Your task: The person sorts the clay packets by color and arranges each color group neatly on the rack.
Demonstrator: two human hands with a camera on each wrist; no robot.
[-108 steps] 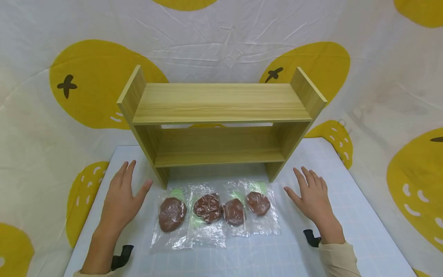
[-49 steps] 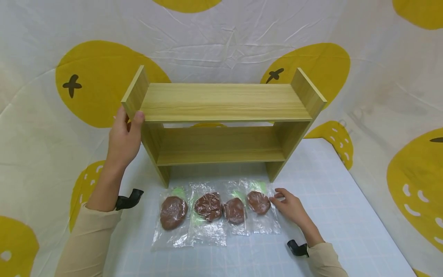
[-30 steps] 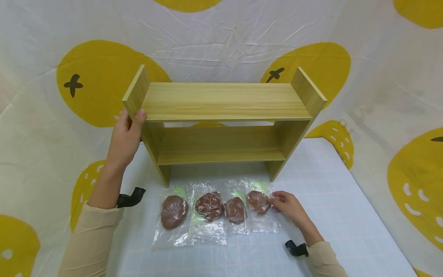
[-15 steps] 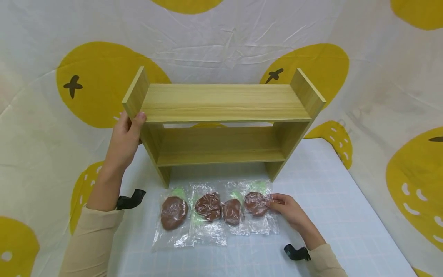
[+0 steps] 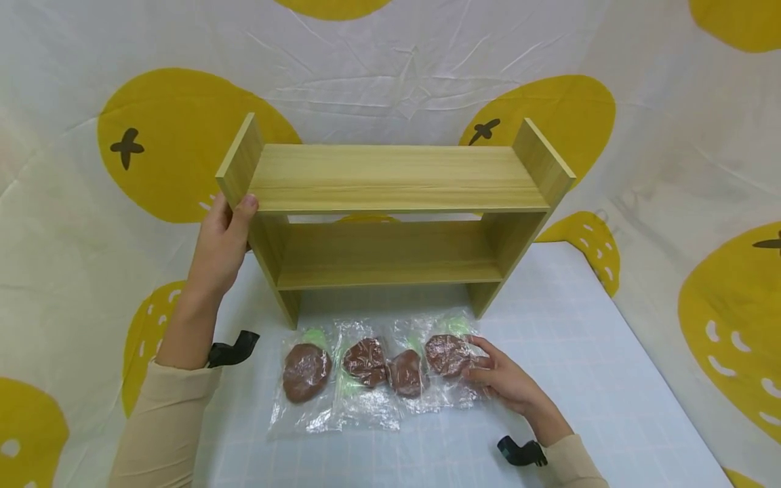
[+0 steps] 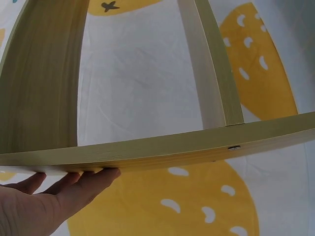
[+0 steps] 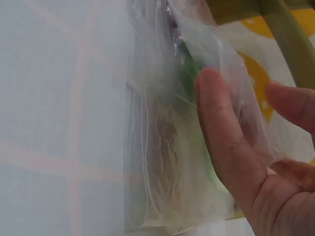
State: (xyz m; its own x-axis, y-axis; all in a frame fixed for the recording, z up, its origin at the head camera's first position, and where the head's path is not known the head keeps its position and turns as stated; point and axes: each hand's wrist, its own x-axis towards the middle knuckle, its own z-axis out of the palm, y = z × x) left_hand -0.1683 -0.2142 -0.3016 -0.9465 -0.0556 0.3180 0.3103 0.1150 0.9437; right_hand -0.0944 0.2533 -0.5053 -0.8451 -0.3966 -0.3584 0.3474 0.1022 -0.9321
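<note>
Grasped, with the left grip (image 5: 218, 247), the left upright of a wooden shelf unit (image 5: 390, 176), pressing the thumb to its front edge and the other fingers to its outer face. Pinched, with the right grip (image 5: 503, 379), the right margin of the rightmost bag (image 5: 448, 392), before the foot of the shelf unit. Could not tell from either view the clearance, if any, beneath the film.

Called, by judgement, for a firm pinch close to the brown disc (image 5: 447, 355), just left of the right grip's fingertips, to limit swinging in the loose margin. Called likewise for a slow, upright lift, to spare the second bag (image 5: 407, 373) from dragging. Favoured a light, steady hold at the left grip, to avoid tipping the shelf unit.

Showed clear, glossy, crinkled film with a green patch (image 5: 456, 327) above an irregular, smooth-looking round, probably dense and pliable. Included, farther left of the right grip, a third bag (image 5: 365, 362) and a fourth bag (image 5: 306, 376), similarly filled. Displayed straight grain and square-cut edges beside the left grip; below the right, a pale, faintly checked bench (image 5: 598, 379).
</note>
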